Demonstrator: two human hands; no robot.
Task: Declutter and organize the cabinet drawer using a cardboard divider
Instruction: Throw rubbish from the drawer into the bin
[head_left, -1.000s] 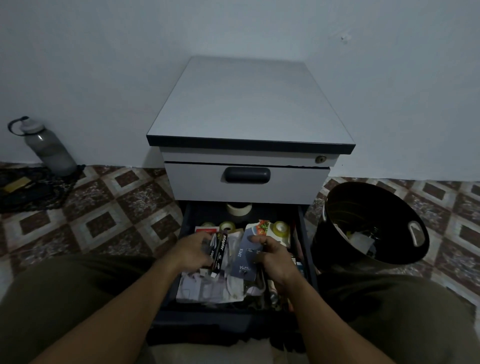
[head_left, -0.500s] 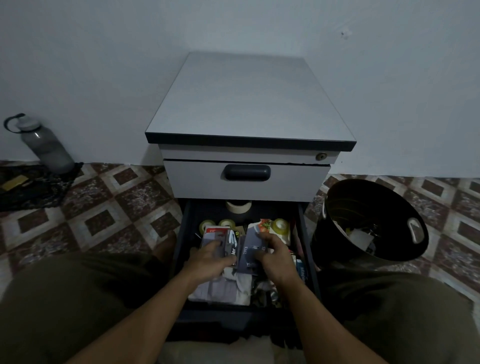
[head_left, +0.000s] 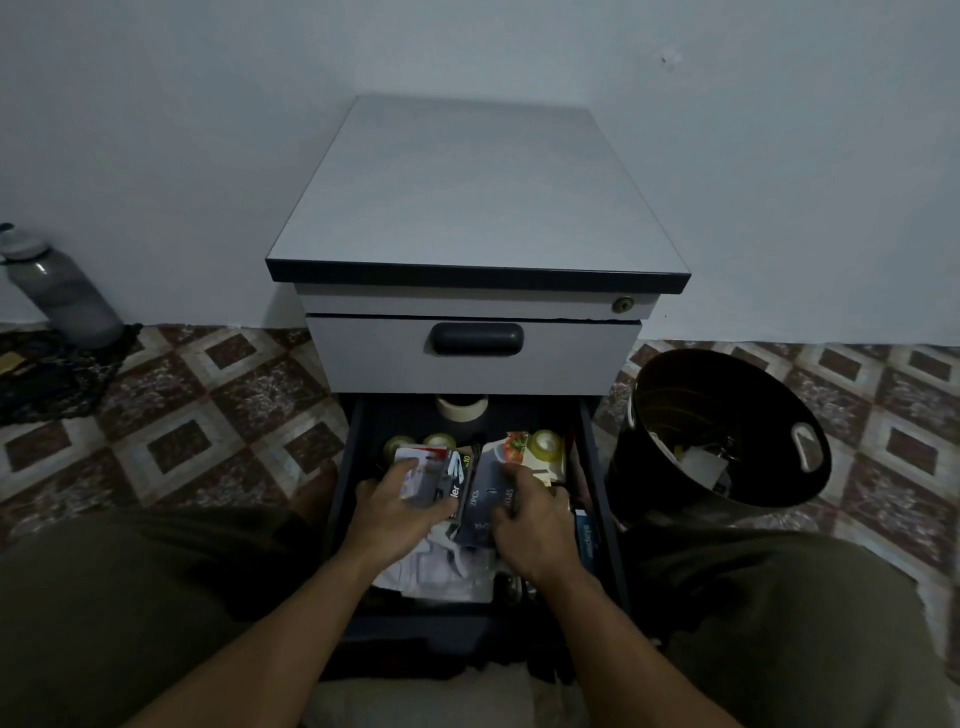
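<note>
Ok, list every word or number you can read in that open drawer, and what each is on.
"ler", "10": white pack gripped by the left hand.
"2PCS": grey pack gripped by the right hand; its other print is blurred.
Blue box beside it: print too blurred to read.

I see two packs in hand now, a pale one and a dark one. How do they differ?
The pale pack in the left hand is white and red with a black strip; the dark pack in the right hand is slate blue throughout. The dark pack reads 2PCS; the pale pack's strip shows "ler". Both are flat and held side by side over the open drawer.
</note>
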